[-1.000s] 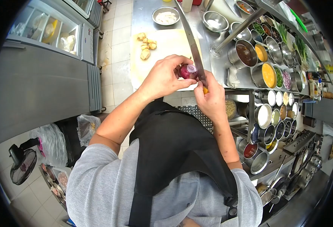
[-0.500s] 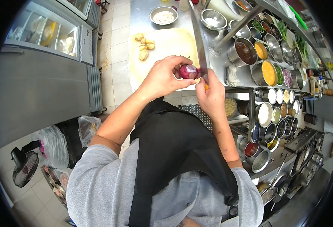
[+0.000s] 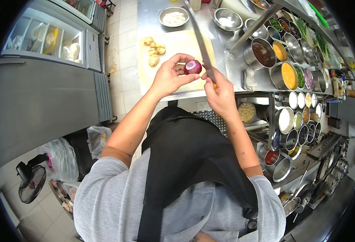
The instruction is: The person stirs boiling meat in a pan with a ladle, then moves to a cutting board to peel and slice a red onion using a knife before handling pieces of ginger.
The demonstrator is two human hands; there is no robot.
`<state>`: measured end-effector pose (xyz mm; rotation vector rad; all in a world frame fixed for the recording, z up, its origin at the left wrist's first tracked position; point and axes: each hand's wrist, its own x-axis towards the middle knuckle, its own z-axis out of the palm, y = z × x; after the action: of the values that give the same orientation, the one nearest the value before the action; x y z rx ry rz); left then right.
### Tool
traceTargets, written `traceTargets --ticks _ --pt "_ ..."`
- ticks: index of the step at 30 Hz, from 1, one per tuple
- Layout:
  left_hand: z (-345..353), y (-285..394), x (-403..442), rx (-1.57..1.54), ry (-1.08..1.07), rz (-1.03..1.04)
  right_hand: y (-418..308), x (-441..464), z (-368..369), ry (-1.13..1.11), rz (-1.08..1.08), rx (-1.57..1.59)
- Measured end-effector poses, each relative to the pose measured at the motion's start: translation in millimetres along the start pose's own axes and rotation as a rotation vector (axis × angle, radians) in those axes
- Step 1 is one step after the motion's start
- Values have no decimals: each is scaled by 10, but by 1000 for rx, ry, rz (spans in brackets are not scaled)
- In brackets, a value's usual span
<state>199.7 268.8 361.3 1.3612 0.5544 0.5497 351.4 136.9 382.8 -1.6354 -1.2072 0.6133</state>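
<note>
My left hand holds a purple onion between thumb and fingers, its pale cut end facing up. In my right hand is a long knife, gripped by its yellowish handle, blade pointing away from me just right of the onion. Both hands are over the near part of a pale cutting board. Several peeled, ginger-like pieces lie on the board's left side. Beyond it stands a metal bowl with whitish pieces.
Metal bowls, a shelf post and a folded cloth are right of the board. Farther right are pots of sauce and many small containers. An open-topped chiller stands at the left, a fan lower left.
The left hand and onion have moved left and slightly away from me, separating from the knife. The blade has tilted leftward since half a second ago.
</note>
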Motion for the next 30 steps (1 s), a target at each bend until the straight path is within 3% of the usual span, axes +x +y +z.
traceTargets --ticks 5,7,10,30 --pt "-313 -882 311 196 158 -51 1107 265 537 -41 -51 -198" --pt "-416 -1207 372 249 186 -38 1355 313 628 -128 85 -256" --pt "-383 -1141 310 200 212 -62 1312 222 629 -150 73 -133" --pt "-660 -943 523 82 102 -54 980 460 799 23 -28 -260"
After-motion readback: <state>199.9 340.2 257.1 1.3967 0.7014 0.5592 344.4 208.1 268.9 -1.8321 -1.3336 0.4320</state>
